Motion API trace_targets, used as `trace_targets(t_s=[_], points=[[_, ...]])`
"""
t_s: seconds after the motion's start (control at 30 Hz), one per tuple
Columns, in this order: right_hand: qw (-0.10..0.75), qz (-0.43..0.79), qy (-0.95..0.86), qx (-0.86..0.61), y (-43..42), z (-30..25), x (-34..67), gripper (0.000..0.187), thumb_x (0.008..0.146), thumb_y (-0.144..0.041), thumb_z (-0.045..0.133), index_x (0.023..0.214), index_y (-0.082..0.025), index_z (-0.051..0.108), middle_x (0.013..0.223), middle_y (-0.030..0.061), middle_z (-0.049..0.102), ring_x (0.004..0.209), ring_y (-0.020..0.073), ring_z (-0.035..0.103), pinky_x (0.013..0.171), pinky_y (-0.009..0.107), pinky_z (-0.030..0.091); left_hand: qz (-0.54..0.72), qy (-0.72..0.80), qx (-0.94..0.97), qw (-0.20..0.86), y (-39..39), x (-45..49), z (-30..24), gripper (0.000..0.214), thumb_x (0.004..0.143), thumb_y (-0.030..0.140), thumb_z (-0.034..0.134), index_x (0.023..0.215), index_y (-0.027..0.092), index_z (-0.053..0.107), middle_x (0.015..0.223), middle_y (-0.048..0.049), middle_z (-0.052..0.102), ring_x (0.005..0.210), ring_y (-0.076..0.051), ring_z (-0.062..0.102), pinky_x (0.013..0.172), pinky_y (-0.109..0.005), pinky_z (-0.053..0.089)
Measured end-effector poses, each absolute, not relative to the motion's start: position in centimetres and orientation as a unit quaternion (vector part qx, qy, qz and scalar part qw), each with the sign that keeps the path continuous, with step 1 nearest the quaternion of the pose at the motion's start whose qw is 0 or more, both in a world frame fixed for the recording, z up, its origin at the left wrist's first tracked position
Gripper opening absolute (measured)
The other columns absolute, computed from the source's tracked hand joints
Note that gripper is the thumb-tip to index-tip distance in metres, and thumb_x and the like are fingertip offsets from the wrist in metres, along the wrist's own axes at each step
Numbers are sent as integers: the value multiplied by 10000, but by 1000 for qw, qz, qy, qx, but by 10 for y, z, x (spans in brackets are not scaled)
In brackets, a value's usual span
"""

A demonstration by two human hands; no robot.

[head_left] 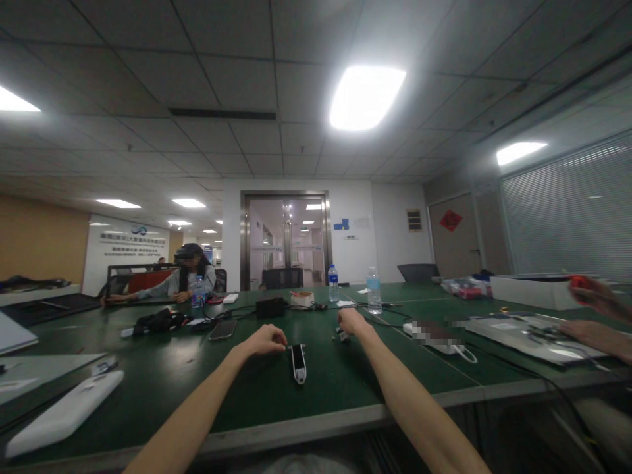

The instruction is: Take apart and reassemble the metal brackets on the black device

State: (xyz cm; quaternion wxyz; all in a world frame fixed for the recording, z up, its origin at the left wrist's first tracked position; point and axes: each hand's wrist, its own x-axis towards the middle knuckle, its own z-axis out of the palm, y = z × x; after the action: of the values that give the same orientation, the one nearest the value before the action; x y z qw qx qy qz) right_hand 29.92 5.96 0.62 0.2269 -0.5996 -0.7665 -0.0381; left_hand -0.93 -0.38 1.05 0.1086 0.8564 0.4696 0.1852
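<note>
My left hand (266, 339) is over the green table with its fingers curled together, beside the upper left end of a narrow device (298, 364). That device lies flat, with a white casing and a dark face. Whatever the left fingertips pinch, if anything, is too small to name. Farther right, my right hand (354, 321) reaches down with closed fingers at a small cluster of greyish parts (341, 335). The fingertips partly cover these parts, so their kind cannot be made out.
Two water bottles (374, 293) stand beyond my right hand. A phone (223, 329) and a black box (270, 307) lie beyond my left. A white power bank-like block with a cable (468, 353) sits at right, near another person's hands (592, 336). Another person (190, 273) sits far left.
</note>
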Motion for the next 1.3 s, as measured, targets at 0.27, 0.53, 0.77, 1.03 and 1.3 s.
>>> trace_targets(t_s=[0.27, 0.53, 0.77, 1.03, 1.3], points=[[176, -30, -788, -589, 56, 6, 288, 285, 715, -75, 580, 920, -200, 735, 1053, 139, 690, 1019, 253, 634, 804, 314, 480, 195, 462, 851, 156, 1, -7, 4, 302, 688, 362, 646, 871, 130, 712, 739, -31, 686, 628, -139, 600, 589, -218, 438], [155, 23, -837, -524, 37, 11, 269, 249, 720, -163, 607, 923, -209, 743, 944, 52, 726, 858, 164, 663, 692, 188, 463, 203, 468, 841, 178, 6, -8, -1, 286, 653, 344, 663, 829, 120, 677, 703, -22, 660, 606, -137, 596, 560, -211, 441], [138, 89, -880, -447, 22, 5, 241, 214, 733, -268, 607, 886, -202, 741, 869, 11, 721, 746, 132, 632, 583, 172, 425, 221, 472, 831, 195, 3, -5, -1, 277, 627, 353, 671, 795, 133, 653, 655, -9, 640, 586, -145, 594, 565, -229, 446], [171, 58, -902, -392, 16, 0, 221, 242, 781, -324, 559, 864, -176, 732, 779, 18, 702, 658, 113, 593, 549, 181, 380, 225, 484, 826, 184, -1, -8, 7, 245, 613, 299, 650, 783, 123, 649, 659, -13, 646, 615, -153, 605, 574, -227, 438], [185, 14, -889, -419, 21, 2, 225, 231, 742, -234, 571, 897, -190, 737, 871, 39, 724, 738, 139, 625, 602, 194, 400, 204, 494, 825, 184, -1, -8, 6, 258, 604, 294, 649, 799, 125, 665, 697, -18, 660, 636, -152, 604, 578, -223, 436]])
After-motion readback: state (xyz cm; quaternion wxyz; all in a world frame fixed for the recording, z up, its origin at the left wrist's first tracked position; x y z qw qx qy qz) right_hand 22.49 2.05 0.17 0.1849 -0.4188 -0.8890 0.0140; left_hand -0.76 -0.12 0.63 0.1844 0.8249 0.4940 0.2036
